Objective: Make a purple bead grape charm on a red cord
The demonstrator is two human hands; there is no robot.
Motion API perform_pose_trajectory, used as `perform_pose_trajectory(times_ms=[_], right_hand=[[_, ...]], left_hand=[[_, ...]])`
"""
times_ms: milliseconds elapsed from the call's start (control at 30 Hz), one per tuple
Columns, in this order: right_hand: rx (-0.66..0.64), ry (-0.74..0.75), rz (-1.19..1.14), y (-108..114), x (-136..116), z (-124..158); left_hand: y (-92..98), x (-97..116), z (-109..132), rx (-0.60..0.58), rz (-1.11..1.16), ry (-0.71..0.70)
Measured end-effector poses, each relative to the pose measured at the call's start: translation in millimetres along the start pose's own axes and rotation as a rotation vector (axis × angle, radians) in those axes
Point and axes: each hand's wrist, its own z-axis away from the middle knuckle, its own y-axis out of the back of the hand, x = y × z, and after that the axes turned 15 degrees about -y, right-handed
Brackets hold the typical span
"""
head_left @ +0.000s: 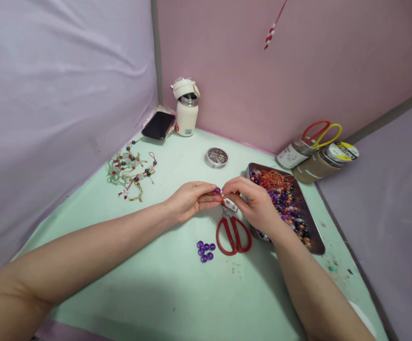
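Observation:
Between the thumb and fingers of my left hand (pixel 196 200) is a purple bead (pixel 217 190), held above the table. Close beside it, the fingertips of my right hand (pixel 252 201) are pinched together near the bead; what they grip is too small to make out. Red-handled scissors (pixel 234 234) lie under my hands, their blades partly hidden. A white and red label (pixel 229 203) shows by the blades. Several loose purple beads (pixel 206 246) sit in a small group left of the scissors' handles.
A metal tray (pixel 318 244) of mixed beads and red-gold cord stands right. Finished-looking beaded strings (pixel 129 168) lie left. Behind are a round clear case (pixel 217 157), a white bottle (pixel 186 116), a phone (pixel 159 125), and jars (pixel 314 163), one holding scissors (pixel 321 132).

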Motion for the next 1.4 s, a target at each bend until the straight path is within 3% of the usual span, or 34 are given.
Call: perform_pose_trajectory(times_ms=[100, 200, 333, 433, 733, 933, 1400], right_hand=[[0.015, -0.044, -0.053, -1.9, -0.6, 0.3], [0.019, -0.141, -0.141, -4.0, 0.5, -0.1], [-0.059, -0.279, -0.290, -3.0, 0.0, -0.7], [-0.085, -0.348, -0.392, 0.3, -3.8, -0.2], [0.005, -0.420, -0.626, -4.2, -11.1, 0.3], [0.025, -0.499, -0.661, -14.1, -11.7, 0.1], [0.043, -0.487, -0.702, -22.5, 0.3, -0.6]], left_hand=[[-1.5, 1.5, 1.6, -0.016, -0.057, -0.060], [-3.0, 5.2, 2.8, 0.009, -0.173, -0.207], [-4.7, 13.7, 3.5, 0.045, -0.375, -0.418], [-7.2, 19.9, 5.5, 0.050, -0.398, -0.469], [-16.5, 24.5, 13.8, -0.022, -0.347, -0.416], [-15.4, 20.3, 13.8, -0.017, -0.269, -0.310], [-8.6, 12.7, 10.7, -0.044, -0.327, -0.226]])
